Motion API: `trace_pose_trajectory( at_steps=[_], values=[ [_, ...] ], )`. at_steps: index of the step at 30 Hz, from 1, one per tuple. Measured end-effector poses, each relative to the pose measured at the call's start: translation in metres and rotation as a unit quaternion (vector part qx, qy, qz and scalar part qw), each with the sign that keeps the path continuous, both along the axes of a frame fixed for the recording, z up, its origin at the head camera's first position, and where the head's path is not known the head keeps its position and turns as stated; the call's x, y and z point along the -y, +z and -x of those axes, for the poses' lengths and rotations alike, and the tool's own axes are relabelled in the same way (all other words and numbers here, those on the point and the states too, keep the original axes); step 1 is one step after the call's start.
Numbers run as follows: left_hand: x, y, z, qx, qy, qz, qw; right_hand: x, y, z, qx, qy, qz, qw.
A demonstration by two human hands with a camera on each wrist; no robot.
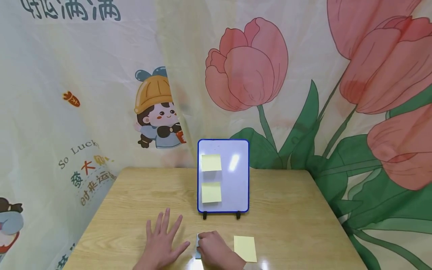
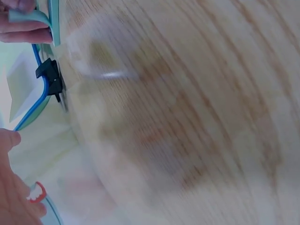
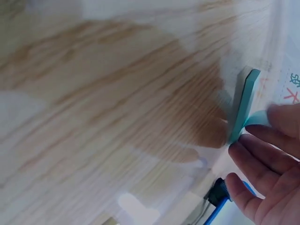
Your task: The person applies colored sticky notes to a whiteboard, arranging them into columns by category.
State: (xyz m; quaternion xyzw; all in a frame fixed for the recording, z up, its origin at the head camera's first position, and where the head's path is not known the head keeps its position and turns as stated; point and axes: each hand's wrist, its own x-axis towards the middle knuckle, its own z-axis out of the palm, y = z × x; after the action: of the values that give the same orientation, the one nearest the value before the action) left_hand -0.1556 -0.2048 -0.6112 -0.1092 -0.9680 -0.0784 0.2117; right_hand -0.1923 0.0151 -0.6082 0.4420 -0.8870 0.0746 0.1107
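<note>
Blue-green sticky pad, lower centre of head view, on bench; likely light, its curled sheet soft, easily creased: hold by the edge. Right grip pinching sheet; left grip spread.

In the head view, the wooden tabletop leaves room at lower right; an upright whiteboard obstructs just below centre.
</note>
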Motion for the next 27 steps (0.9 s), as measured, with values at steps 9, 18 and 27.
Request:
trace_pose_trajectory(
  at_steps=[9,18,27],
  values=[
    [-0.016,0.006,0.009,0.056,-0.036,0.067,0.9956,0.001,-0.002,0.013,0.069,-0.018,0.111,0.991],
    [-0.035,0.003,0.014,0.158,-0.029,0.108,0.9811,0.003,0.004,0.021,0.084,-0.034,0.099,0.991],
    [-0.039,-0.002,0.012,0.176,-0.016,0.089,0.9802,0.001,0.009,0.036,0.146,-0.081,0.091,0.982]
  ],
)
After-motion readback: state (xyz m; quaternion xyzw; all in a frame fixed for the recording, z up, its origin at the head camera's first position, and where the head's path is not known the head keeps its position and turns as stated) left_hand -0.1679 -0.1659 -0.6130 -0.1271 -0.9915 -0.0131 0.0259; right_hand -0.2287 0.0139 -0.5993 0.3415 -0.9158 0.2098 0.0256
